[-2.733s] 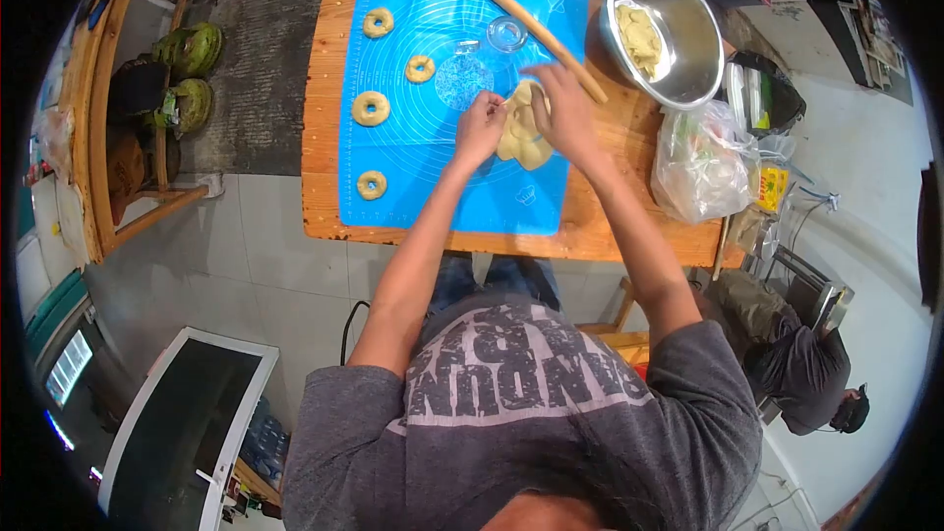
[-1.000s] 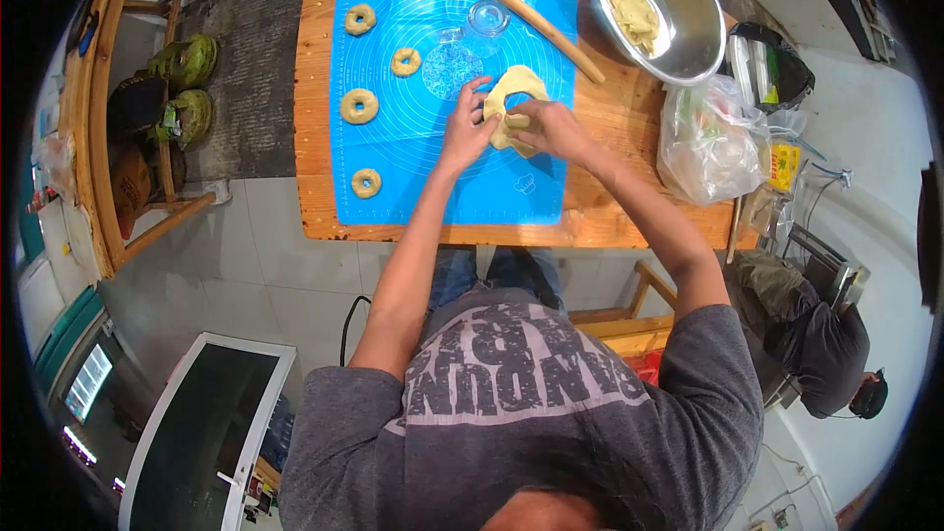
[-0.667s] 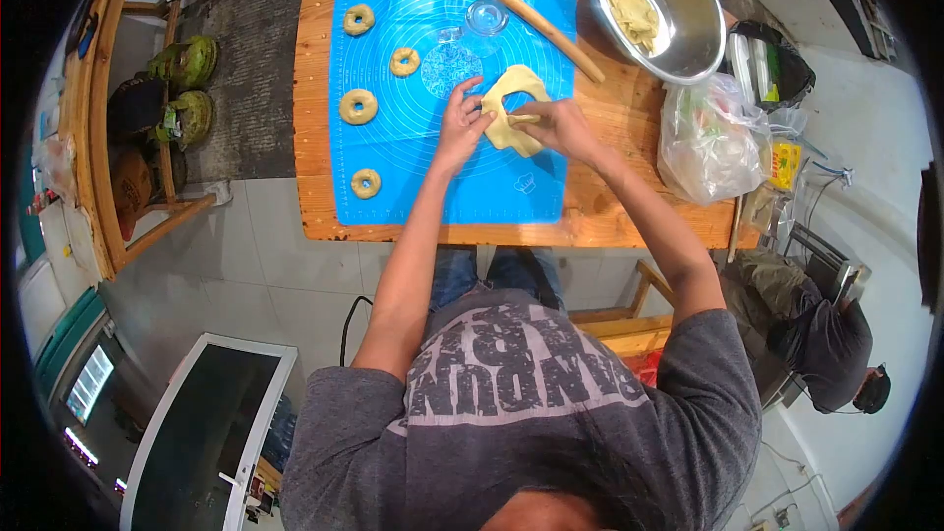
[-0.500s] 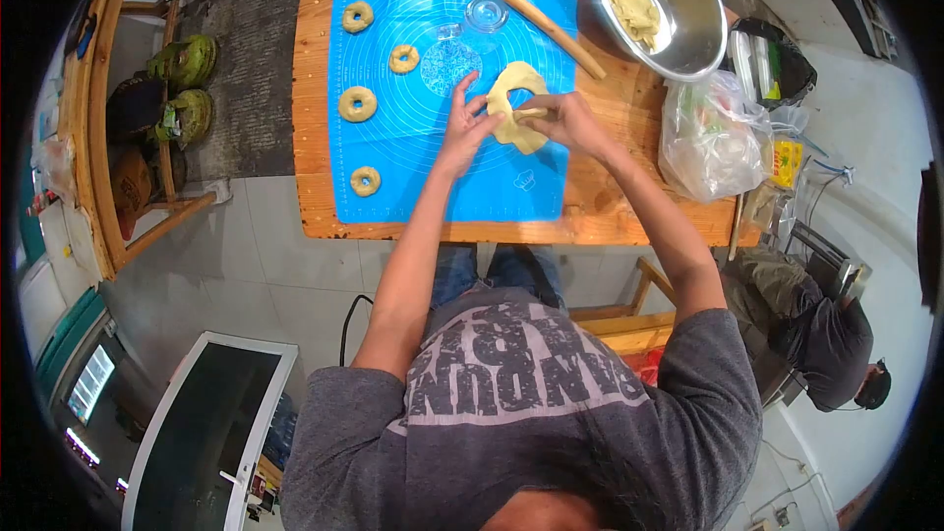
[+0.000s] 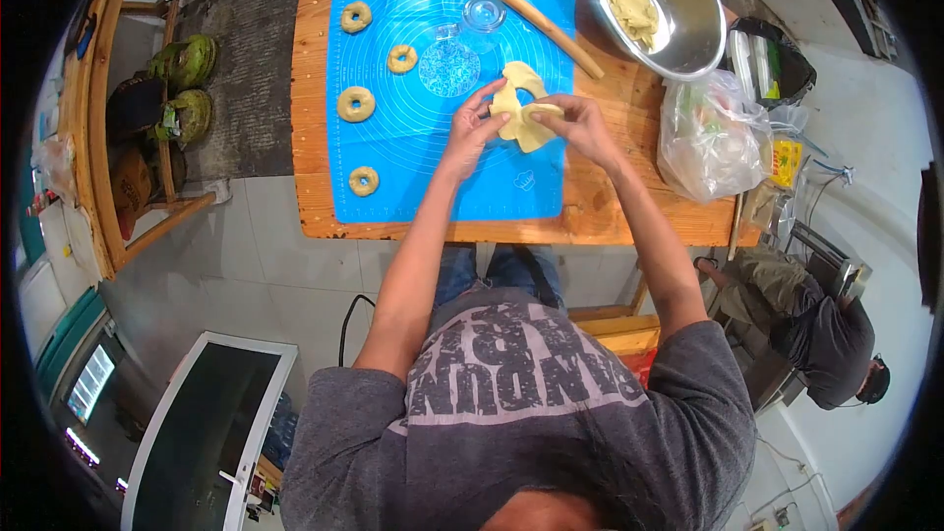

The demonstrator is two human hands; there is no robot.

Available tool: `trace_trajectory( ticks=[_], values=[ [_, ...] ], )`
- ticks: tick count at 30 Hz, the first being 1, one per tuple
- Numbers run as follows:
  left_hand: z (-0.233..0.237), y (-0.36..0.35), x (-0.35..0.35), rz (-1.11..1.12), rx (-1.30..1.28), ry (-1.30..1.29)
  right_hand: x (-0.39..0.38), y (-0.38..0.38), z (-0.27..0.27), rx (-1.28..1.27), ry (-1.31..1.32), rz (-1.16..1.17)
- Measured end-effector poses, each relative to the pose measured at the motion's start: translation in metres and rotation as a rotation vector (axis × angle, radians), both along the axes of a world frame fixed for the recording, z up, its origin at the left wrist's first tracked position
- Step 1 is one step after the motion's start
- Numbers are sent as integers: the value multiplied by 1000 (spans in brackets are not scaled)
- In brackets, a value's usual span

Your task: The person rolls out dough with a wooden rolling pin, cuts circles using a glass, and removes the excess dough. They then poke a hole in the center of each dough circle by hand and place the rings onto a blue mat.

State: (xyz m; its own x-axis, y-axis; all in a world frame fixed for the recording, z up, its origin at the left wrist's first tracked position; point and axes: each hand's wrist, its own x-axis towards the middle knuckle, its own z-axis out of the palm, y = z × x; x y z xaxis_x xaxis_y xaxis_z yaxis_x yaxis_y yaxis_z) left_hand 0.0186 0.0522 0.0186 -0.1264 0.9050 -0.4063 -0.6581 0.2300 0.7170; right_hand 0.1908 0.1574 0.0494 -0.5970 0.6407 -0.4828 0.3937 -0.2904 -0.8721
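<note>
A flat sheet of pale dough [image 5: 532, 136] with a hole through it is between my two hands over the blue baking mat [image 5: 423, 192]. My left hand [image 5: 470, 130] grips its left edge, thumb on top and fingers beneath. On the other side, my right hand [image 5: 584, 128] pinches a raised flap of the same sheet between thumb and fingers. Several dough rings lie on the mat's left half, among them one ring [image 5: 356, 104] near the edge and another ring [image 5: 402, 59] further in. Beyond my hands stands a clear glass [image 5: 484, 14], with a wooden rolling pin [image 5: 536, 24] lying slantwise beside it.
At the table's far right, a steel bowl [image 5: 700, 51] holds more dough. A filled plastic bag [image 5: 713, 138] sits at the right edge of the wooden table [image 5: 629, 206]. Another person [image 5: 824, 339] is low down at the right. A wooden rack [image 5: 103, 128] stands left.
My left hand has closed onto the dough's left edge. My right hand has lifted and folded a flap of the sheet, and the hole looks smaller.
</note>
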Motion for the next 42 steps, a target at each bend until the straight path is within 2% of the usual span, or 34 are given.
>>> trace_trajectory(
  ticks=[4,7,13,16,19,22,25,28,31,34,37,42],
  values=[
    [-4,7,4,-23,-9,38,-5,-1,16,173,-19,70],
    [-6,11,7,36,5,69,-5,-3,12,192,-45,59],
    [-3,12,10,126,-64,-78,0,-7,12,158,24,-64],
    [-1,10,16,124,38,-55,6,-8,3,54,91,-156],
    [8,7,23,50,119,19,5,-12,10,61,133,-200],
    [8,10,26,55,124,78,7,-13,5,127,123,-219],
    [7,11,22,33,109,128,7,-14,7,51,171,-299],
    [0,7,19,36,50,25,6,-16,14,-54,150,-372],
    [-6,5,21,131,-1,-112,5,-20,18,-81,125,-398],
    [-7,2,23,149,46,-74,5,-22,14,-55,141,-414],
    [1,-2,29,102,89,84,5,-26,13,-9,159,-473],
    [6,2,44,116,129,206,4,-33,2,22,167,-431]
  ],
)
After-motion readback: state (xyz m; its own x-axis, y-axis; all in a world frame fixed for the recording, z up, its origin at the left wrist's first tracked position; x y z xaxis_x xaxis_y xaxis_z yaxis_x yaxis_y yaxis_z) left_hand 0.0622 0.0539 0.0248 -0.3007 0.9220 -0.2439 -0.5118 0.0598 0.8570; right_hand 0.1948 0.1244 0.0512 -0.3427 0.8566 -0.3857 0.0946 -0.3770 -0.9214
